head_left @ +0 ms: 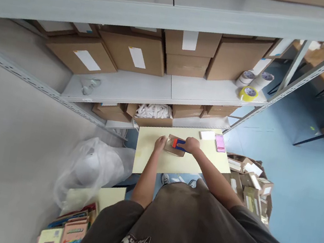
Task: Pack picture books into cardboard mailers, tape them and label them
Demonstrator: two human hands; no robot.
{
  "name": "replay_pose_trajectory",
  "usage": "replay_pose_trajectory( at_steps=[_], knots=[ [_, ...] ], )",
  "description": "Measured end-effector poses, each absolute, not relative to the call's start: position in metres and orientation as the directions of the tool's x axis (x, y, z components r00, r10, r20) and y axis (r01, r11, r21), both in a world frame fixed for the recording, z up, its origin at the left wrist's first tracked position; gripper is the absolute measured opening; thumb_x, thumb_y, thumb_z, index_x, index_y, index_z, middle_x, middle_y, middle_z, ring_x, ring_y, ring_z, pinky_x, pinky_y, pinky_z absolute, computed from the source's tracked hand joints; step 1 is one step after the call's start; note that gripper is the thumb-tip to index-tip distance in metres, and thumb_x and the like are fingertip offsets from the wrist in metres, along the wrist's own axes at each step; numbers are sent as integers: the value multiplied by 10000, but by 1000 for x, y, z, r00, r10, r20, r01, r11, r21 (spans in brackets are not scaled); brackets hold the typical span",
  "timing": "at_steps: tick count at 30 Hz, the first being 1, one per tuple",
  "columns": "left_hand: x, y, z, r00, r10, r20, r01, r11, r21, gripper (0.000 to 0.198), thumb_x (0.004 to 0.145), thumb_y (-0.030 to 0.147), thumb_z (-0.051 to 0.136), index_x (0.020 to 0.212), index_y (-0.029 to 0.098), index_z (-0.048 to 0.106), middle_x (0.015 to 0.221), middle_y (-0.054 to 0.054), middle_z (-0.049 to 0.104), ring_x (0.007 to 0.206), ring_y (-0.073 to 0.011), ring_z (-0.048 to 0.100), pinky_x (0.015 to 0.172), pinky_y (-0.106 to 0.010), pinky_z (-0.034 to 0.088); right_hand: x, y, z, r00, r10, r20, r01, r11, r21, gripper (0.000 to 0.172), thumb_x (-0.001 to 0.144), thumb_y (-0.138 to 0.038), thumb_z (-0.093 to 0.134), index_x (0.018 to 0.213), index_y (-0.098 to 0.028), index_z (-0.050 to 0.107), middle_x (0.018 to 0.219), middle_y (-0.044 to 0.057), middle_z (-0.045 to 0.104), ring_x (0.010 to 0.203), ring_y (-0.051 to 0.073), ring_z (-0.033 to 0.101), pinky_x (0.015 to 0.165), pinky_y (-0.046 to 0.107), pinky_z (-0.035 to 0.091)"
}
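A small brown cardboard box (pixel 172 150) lies on the pale yellow table (pixel 146 160) in front of me. My left hand (pixel 160 143) is closed at the box's left end, with its fingers partly hidden. My right hand (pixel 191 144) grips a blue-and-orange tape dispenser (pixel 178 144), whose orange end rests over the top of the box. A white item (pixel 207 135) and a pink pad (pixel 219 143) lie at the table's far right corner.
Grey shelving (pixel 143 87) with cardboard boxes rises beyond the table; tape rolls (pixel 248 93) stand on it. A carton of small packages (pixel 252 184) is on the right floor. A plastic-wrapped bundle (pixel 95 168) and books (pixel 67 232) are at left.
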State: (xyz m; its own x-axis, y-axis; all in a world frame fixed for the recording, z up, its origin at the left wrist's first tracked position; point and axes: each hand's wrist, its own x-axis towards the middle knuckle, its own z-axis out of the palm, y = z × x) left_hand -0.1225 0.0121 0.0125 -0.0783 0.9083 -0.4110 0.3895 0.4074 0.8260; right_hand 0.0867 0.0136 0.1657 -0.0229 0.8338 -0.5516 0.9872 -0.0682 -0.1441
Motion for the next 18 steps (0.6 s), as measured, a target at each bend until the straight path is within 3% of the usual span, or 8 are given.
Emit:
replay_pose_trajectory(
  at_steps=[4, 11, 18],
  knots=[
    [-122, 6, 19, 10, 931, -366, 324, 343, 882, 598, 1088, 634, 404, 1420, 215, 673, 1432, -117, 715, 1322, -298, 653, 1136, -405, 485, 60, 19, 166, -45, 828, -559, 985, -58, -165, 668, 869, -693, 746, 1238, -137, 769, 1204, 205, 786, 1117, 317, 763, 846, 311, 569],
    [-61, 1, 25, -53, 912, -407, 593, 357, 722, 681, 1109, 644, 190, 1539, 267, 559, 1466, -96, 699, 1310, -287, 663, 1070, -411, 515, 108, 20, 163, 8, 831, -557, 980, -118, -163, 689, 827, -695, 794, 1239, -144, 757, 1207, 214, 778, 1125, 334, 758, 861, 322, 578],
    [24, -5, 24, -95, 877, -471, 679, 403, 614, 654, 1110, 591, 211, 1599, 260, 494, 1458, -130, 698, 1293, -343, 666, 1048, -459, 512, 209, -5, 158, 73, 845, -530, 974, -176, -146, 715, 843, -754, 748, 1188, -129, 779, 1184, 232, 783, 1106, 345, 758, 850, 322, 572]
  ],
)
